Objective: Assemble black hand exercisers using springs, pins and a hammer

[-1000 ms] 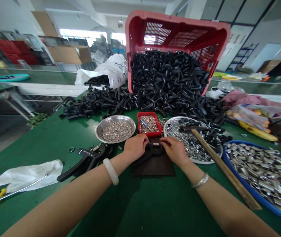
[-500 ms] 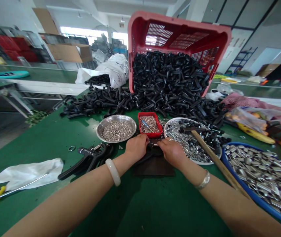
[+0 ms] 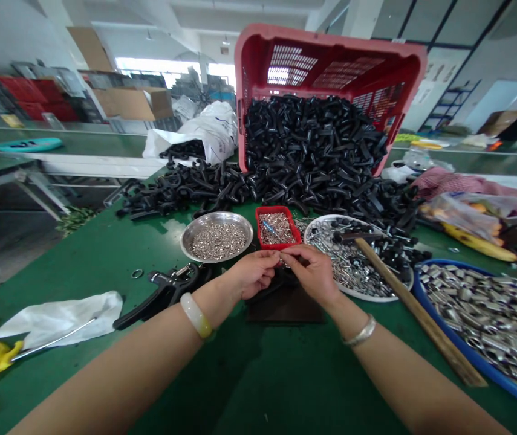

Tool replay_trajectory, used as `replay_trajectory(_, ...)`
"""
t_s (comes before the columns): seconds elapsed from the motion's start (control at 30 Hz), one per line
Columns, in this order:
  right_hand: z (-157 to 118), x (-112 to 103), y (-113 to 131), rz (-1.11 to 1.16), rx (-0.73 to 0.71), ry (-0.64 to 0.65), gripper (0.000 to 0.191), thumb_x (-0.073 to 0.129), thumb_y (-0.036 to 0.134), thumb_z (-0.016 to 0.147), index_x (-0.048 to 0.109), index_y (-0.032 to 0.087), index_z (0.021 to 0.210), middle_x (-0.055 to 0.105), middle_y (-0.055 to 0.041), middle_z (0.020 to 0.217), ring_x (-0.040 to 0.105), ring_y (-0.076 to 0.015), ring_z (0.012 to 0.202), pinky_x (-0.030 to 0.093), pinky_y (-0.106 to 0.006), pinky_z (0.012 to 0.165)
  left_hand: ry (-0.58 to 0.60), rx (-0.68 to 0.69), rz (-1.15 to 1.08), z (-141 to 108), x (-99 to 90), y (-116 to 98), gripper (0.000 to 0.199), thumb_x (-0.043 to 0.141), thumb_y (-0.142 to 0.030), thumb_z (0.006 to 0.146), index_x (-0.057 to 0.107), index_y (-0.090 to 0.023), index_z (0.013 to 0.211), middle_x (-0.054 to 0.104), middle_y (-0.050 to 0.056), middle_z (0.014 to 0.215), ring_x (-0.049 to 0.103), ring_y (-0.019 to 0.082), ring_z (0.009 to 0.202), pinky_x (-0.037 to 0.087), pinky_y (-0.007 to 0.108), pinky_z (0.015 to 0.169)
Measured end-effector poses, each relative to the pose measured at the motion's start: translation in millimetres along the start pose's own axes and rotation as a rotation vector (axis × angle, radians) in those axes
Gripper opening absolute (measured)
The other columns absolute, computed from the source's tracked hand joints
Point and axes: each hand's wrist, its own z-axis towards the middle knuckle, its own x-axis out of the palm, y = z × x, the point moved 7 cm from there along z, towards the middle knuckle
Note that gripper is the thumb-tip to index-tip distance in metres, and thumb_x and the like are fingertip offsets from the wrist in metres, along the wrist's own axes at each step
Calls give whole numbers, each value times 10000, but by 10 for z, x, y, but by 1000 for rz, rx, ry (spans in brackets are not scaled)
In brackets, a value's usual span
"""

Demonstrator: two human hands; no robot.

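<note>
My left hand (image 3: 253, 275) and my right hand (image 3: 312, 272) meet fingertip to fingertip just in front of the small red tray (image 3: 280, 246). Both pinch at the same spot; a small shiny bit shows there, too small to name. Below them a black part (image 3: 274, 283), mostly covered by the hands, lies on a dark flat block (image 3: 285, 308). To the left, a black handle assembly with a metal spring (image 3: 161, 296) rests on the green table. The tray holds small metal pins and a blue-handled tool (image 3: 268, 228).
A steel bowl (image 3: 185, 244) of small rivets stands left. On the right are a white basin (image 3: 376, 298) of hardware, a wooden-handled hammer (image 3: 415, 308) and a blue basin (image 3: 458, 347) of metal pieces. Behind, a tipped red crate (image 3: 331, 45) spills black handles (image 3: 312, 139).
Both hands have lifted slightly off the black part, and their fingertips have come together. The right hand has shifted left. The view has turned slightly.
</note>
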Motion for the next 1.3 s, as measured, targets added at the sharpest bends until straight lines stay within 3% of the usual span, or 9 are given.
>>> replay_trajectory(0.2, -6, 38, 46, -221, -112, 13, 163, 458, 266, 840, 600, 202, 795, 625, -43, 800, 564, -160, 801, 439, -289, 763, -11, -18, -43, -2, -29, 31, 82, 561, -181, 778, 501, -136, 744, 433, -59, 621, 256, -27, 370, 124, 99, 342)
replay_trajectory(0.33, -41, 133, -10, -374, -85, 106, 169, 425, 226, 853, 580, 174, 810, 608, -57, 797, 542, -163, 784, 420, -271, 731, -178, 90, 137, -19, -176, -117, 89, 567, -219, 780, 531, -138, 787, 434, -62, 575, 266, -18, 362, 137, 117, 329)
replay_trajectory(0.43, -131, 246, -91, -578, -58, 284, 166, 439, 221, 844, 597, 176, 819, 612, -68, 816, 531, -185, 812, 401, -282, 736, -333, 194, 223, -72, -304, -262, 76, 556, -204, 789, 554, -133, 817, 481, -48, 599, 361, -11, 401, 277, 112, 370)
replay_trajectory(0.5, -177, 269, -125, -663, -53, 331, 168, 443, 217, 842, 606, 175, 829, 611, -73, 826, 525, -192, 836, 390, -283, 745, -370, 222, 190, -90, -352, -298, 41, 540, -159, 796, 551, -133, 826, 539, -24, 678, 485, 7, 490, 408, 135, 481)
replay_trajectory(0.63, -182, 266, -163, -704, -35, 316, 174, 437, 205, 847, 606, 164, 835, 614, -71, 812, 529, -181, 822, 380, -271, 747, -323, 240, 95, -77, -367, -270, 81, 554, -80, 772, 514, -136, 816, 592, 10, 739, 615, 77, 665, 477, 176, 590)
replay_trajectory(0.87, -150, 331, -71, -800, -199, 373, 174, 444, 198, 844, 611, 154, 827, 609, -74, 793, 512, -185, 804, 371, -271, 720, -326, 300, 108, -60, -448, -249, 176, 669, -90, 667, 526, -123, 765, 589, -9, 639, 609, 78, 609, 489, 178, 566)
replay_trajectory(1.13, -185, 430, 28, -978, -322, 429, 174, 440, 58, 778, 598, 131, 798, 577, -96, 783, 477, -209, 788, 371, -293, 705, -345, 363, 90, -69, -540, -293, 62, 576, -63, 734, 567, -109, 776, 606, -5, 667, 585, 43, 611, 476, 169, 625)
replay_trajectory(1.3, -224, 399, 11, -859, -329, 440, 207, 430, 39, 766, 601, 121, 849, 584, -103, 840, 474, -216, 836, 382, -304, 746, -327, 369, 208, -76, -528, -300, 117, 550, -30, 729, 568, -107, 816, 622, 1, 697, 590, 55, 639, 481, 214, 690)
